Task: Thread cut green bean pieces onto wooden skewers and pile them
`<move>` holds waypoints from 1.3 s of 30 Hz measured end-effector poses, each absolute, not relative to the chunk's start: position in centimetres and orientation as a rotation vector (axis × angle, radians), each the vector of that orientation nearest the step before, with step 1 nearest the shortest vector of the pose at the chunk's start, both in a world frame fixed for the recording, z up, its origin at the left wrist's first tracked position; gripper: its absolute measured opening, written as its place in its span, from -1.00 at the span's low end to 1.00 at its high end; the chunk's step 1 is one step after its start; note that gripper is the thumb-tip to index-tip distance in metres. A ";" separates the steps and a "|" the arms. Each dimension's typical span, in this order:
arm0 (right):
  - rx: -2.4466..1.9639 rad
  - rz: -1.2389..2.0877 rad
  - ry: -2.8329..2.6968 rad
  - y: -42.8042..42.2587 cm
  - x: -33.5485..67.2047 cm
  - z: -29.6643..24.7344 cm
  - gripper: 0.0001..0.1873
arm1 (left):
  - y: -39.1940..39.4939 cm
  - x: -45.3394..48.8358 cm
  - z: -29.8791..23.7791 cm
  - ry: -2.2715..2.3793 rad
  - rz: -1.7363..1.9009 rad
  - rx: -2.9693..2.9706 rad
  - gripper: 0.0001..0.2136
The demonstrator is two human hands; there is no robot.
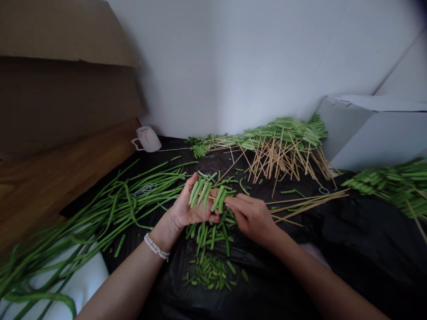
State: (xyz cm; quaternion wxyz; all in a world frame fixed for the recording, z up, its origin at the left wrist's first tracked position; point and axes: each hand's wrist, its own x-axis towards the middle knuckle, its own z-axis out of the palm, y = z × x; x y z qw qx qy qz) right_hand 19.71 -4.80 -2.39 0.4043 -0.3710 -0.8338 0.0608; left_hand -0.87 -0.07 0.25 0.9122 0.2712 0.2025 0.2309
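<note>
My left hand (188, 208) is curled around a row of short cut green bean pieces (204, 193) lying side by side across its fingers. My right hand (251, 216) pinches the right end of that row, where a thin bamboo skewer (290, 205) seems to run into the pieces. A bead bracelet (156, 247) sits on my left wrist. Loose cut bean pieces (210, 249) lie on the black plastic sheet (350, 249) just below both hands.
Long uncut green beans (100, 213) spread at the left. A heap of finished bean skewers (280, 142) lies at the back, more (393, 182) at the right. A white mug (147, 138) lies by the wall. A cardboard box (63, 75) stands left, a white box (376, 133) right.
</note>
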 end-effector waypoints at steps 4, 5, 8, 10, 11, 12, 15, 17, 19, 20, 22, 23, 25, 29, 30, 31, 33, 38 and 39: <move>-0.985 0.102 -2.052 -4.5 20.2 -2.5 -0.74 | 0.0 -0.8 0.7 0.471 0.539 0.622 -0.23; -1.018 0.072 -2.039 -4.4 20.3 -2.5 -0.73 | 0.1 -0.7 0.7 0.505 0.585 0.666 -0.24; -1.122 -0.027 -2.020 -4.2 20.4 -2.7 -0.73 | 0.3 0.0 0.4 0.698 0.858 0.917 -0.41; -1.169 -0.074 -2.016 -4.2 20.4 -2.9 -0.73 | 0.2 0.6 0.1 0.882 1.112 1.207 -0.46; -1.185 -0.094 -2.009 -4.2 20.4 -2.9 -0.73 | 0.1 0.8 0.0 0.977 1.238 1.382 -0.42; -1.195 -0.113 -1.999 -4.3 20.3 -2.9 -0.73 | -0.1 1.0 -0.1 1.078 1.364 1.557 -0.40; -1.191 -0.169 -1.953 -4.3 20.3 -3.0 -0.73 | -0.9 1.3 -0.2 1.356 1.724 1.931 -0.56; -1.175 -0.185 -1.929 -4.2 20.3 -2.9 -0.72 | -1.5 1.5 -0.3 1.430 1.791 2.021 -0.74; -1.163 -0.192 -1.907 -4.2 20.3 -2.9 -0.72 | -1.8 1.8 -0.6 1.405 1.630 2.014 -0.76; -1.157 -0.198 -1.893 -4.1 20.3 -2.8 -0.72 | -1.9 2.0 -0.7 1.368 1.500 1.962 -0.72; -1.143 -0.226 -1.863 -4.1 20.4 -2.8 -0.71 | -2.0 2.6 -0.9 1.250 1.237 1.752 -0.70; -1.138 -0.246 -1.852 -4.1 20.4 -2.7 -0.72 | -2.0 2.8 -1.0 1.162 1.128 1.609 -0.71; -1.135 -0.291 -1.845 -4.1 20.3 -2.7 -0.72 | -1.9 3.2 -0.9 0.963 0.988 1.305 -0.72; -1.151 -0.388 -1.871 -4.2 20.3 -2.6 -0.71 | -1.9 3.3 -0.6 0.779 0.948 0.959 -0.67; -1.161 -0.393 -1.881 -4.3 20.2 -2.6 -0.71 | -1.9 3.3 -0.6 0.789 0.951 0.932 -0.68; -1.176 -0.378 -1.894 -4.3 20.2 -2.6 -0.71 | -1.9 3.3 -0.7 0.808 0.952 0.910 -0.70; -1.217 -0.288 -1.919 -4.3 20.1 -2.7 -0.70 | -1.8 3.4 -1.0 0.841 0.959 0.845 -0.74; -1.208 0.184 -1.917 -3.8 20.0 -2.6 -0.76 | -1.4 3.5 -1.6 0.811 1.026 0.650 -0.77; -1.187 0.301 -1.905 -3.7 20.0 -2.5 -0.76 | -1.3 3.5 -1.6 0.791 1.028 0.623 -0.79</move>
